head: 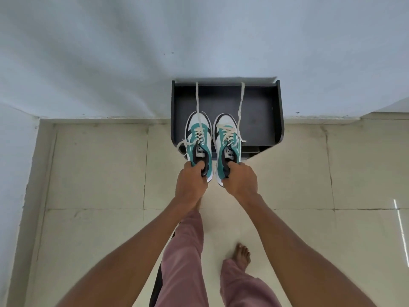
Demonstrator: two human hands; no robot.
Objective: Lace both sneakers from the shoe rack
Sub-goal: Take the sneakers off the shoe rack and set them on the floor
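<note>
Two teal, white and black sneakers sit side by side, toes pointing at the wall, over the front of a dark shoe rack (pixel 261 107). My left hand (pixel 191 181) grips the heel collar of the left sneaker (pixel 198 129). My right hand (pixel 240 179) grips the heel collar of the right sneaker (pixel 226 131). Cream laces run loosely through the eyelets. One long lace end (pixel 196 100) trails from the left sneaker across the rack top to the wall, and another lace end (pixel 241 103) trails from the right one.
The rack stands against a pale blue-white wall (pixel 132 52) on a beige tiled floor (pixel 95 169). My legs in pink trousers (pixel 188 251) and a bare foot (pixel 242 254) are below the hands. A wall corner lies at the left.
</note>
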